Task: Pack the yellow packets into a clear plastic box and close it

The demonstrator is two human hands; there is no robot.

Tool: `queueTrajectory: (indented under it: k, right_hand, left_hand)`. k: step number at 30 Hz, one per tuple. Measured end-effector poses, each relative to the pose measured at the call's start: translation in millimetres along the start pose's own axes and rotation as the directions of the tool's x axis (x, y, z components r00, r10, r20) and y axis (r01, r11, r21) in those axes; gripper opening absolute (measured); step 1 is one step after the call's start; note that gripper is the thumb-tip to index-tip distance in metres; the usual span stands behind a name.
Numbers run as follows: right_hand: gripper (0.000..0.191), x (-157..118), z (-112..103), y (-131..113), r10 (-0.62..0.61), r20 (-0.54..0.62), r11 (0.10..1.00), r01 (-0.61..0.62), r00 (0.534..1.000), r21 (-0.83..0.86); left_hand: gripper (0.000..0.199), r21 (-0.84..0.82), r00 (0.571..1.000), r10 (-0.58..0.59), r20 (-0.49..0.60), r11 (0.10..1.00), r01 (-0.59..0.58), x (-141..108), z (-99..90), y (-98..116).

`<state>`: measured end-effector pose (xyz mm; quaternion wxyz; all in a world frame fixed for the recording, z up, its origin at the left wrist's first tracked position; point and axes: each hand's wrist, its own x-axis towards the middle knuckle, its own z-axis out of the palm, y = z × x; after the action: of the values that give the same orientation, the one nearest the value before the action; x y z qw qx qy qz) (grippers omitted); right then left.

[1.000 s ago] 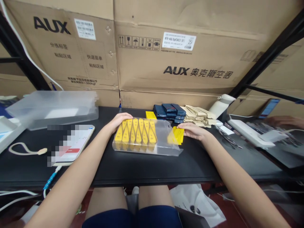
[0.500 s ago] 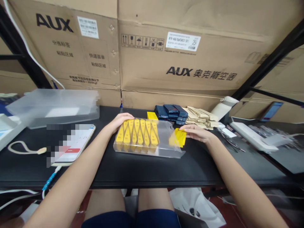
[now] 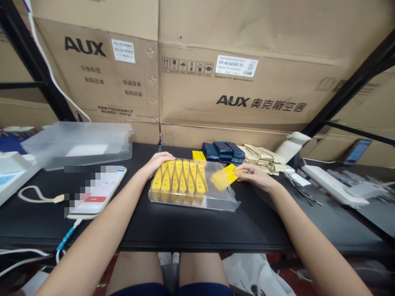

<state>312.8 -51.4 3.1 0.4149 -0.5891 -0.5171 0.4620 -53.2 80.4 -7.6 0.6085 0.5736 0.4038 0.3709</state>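
A clear frosted plastic bag (image 3: 220,202) lies on the black table in front of me, its open end to the right. Inside, several slim yellow packets (image 3: 179,176) with dark print stand in a row at the left. My left hand (image 3: 160,161) grips the bag's back left corner, fingers closed along its edge. At the mouth, my right hand (image 3: 251,174) pinches a flat yellow packet (image 3: 231,173) by its right end. The left part of that packet shows blurred through the plastic, inside the bag. Whether it is one packet or a few I cannot tell.
Behind the bag lie dark blue packs (image 3: 222,151), beige packets (image 3: 262,156) and a yellow piece (image 3: 199,155). A white bottle (image 3: 291,146) leans at the back right. Left are a phone (image 3: 101,193) on a cable and stacked clear bags (image 3: 77,142). Large cartons (image 3: 191,98) stand behind.
My right hand has moved slightly left, pushing the yellow packet further into the bag's mouth. My left hand stays at the bag's corner. The camera view has shifted slightly.
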Motion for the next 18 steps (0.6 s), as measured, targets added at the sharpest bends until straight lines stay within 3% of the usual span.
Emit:
queueTrajectory:
  k: [4, 10, 14, 18]
  right_hand:
    - [0.036, -0.3, 0.3, -0.8, 0.016, 0.060, 1.000, -0.016, 0.998, 0.002]
    - [0.042, -2.9, -3.4, -6.0, -0.036, -0.042, 0.998, 0.037, 0.998, 0.044]
    - [0.049, -3.2, 0.2, -6.4, -0.031, 0.032, 0.998, 0.030, 0.999, 0.052]
    - [0.040, 1.1, 4.8, -0.2, -0.025, 0.004, 0.998, 0.025, 1.000, 0.051]
  left_hand:
    - [0.027, -0.005, 1.000, -0.017, 0.003, 1.000, 0.017, 1.9, -0.2, -0.3]
    - [0.027, -0.003, 1.000, -0.024, -0.003, 1.000, 0.024, 3.4, -1.0, -1.0]
    - [0.025, 0.004, 1.000, -0.003, -0.017, 1.000, 0.003, 2.5, -1.0, -1.6]
    - [0.026, 0.002, 1.000, -0.004, -0.006, 1.000, 0.004, 2.6, -1.2, -1.3]
